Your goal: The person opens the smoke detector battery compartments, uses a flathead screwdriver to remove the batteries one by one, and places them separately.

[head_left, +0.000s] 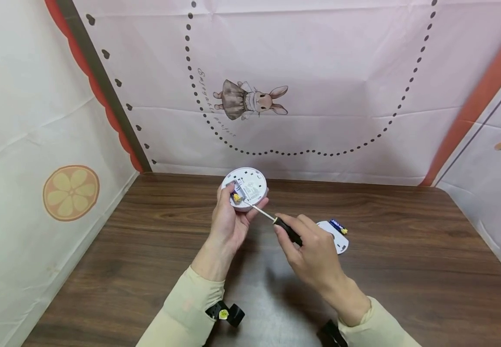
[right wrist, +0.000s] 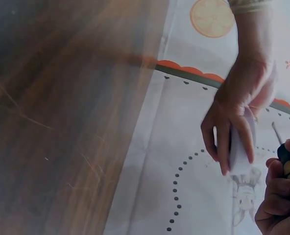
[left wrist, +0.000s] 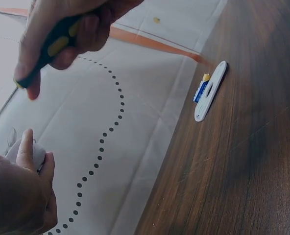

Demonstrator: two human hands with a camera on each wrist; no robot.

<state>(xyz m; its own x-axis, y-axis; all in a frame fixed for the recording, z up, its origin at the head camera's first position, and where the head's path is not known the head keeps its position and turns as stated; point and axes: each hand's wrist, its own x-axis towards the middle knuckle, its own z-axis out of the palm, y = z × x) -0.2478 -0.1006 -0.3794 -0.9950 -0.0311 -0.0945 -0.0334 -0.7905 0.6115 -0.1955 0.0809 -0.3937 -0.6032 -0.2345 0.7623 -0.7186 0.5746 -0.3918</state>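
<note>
My left hand (head_left: pixel 228 224) grips a round white device (head_left: pixel 256 185), which looks like a smoke detector, tilted up off the table with its back facing me. In its open battery compartment sits a battery (head_left: pixel 236 198) with a yellow end, beside the left thumb. My right hand (head_left: pixel 315 250) holds a screwdriver (head_left: pixel 288 231) by its dark handle, which shows yellow patches in the left wrist view. The metal shaft reaches the compartment by the battery; whether its tip touches the battery is too small to tell. The right wrist view shows the left fingers (right wrist: pixel 223 142) around the device's edge.
To the right on the wooden table (head_left: pixel 406 270) lies a flat white plate (head_left: pixel 341 243), partly behind the right hand. A blue battery with a yellow end (head_left: pixel 338 226) lies at the plate's edge. Printed cloth walls (head_left: pixel 319 58) stand behind and on both sides.
</note>
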